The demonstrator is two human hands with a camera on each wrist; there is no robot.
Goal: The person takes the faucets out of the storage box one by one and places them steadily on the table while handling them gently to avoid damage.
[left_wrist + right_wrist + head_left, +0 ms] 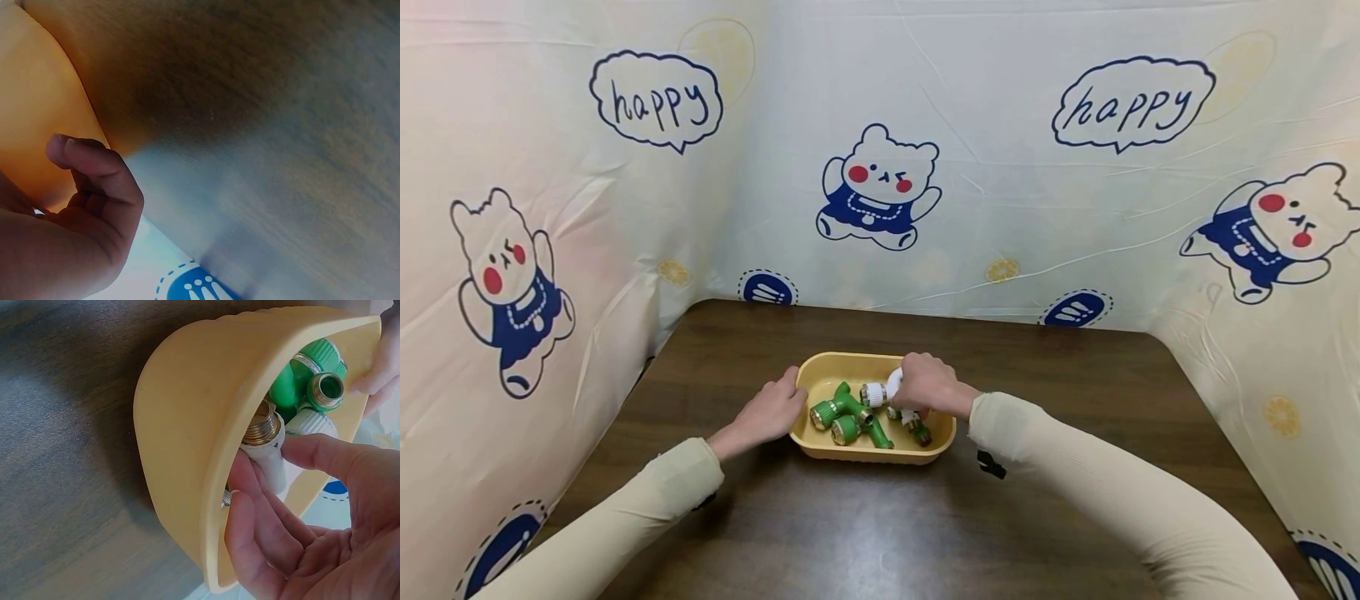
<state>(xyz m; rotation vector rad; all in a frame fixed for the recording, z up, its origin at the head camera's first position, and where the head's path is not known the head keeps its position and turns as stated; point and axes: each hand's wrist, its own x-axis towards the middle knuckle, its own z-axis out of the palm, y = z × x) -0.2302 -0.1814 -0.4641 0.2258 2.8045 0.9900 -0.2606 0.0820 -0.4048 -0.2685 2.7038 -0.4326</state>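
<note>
A yellow plastic basin point(868, 455) stands on the table with several hose fittings lying in it. My left hand point(771, 408) holds the basin's left rim, its fingers curled against the wall in the left wrist view. Inside the right end, my right hand point(928, 385) pinches a white Y-shaped hose connector point(270, 464) between thumb and fingers. A brass thread on this connector points away from the palm in the right wrist view. Two green Y-shaped hose connectors point(844, 407) lie in the left and middle of the basin. Another white and green fitting point(917, 427) is partly hidden under the right hand.
The basin sits near the middle of a dark brown wooden table point(880, 525). A pale printed cloth point(985, 208) hangs behind the table and along both sides.
</note>
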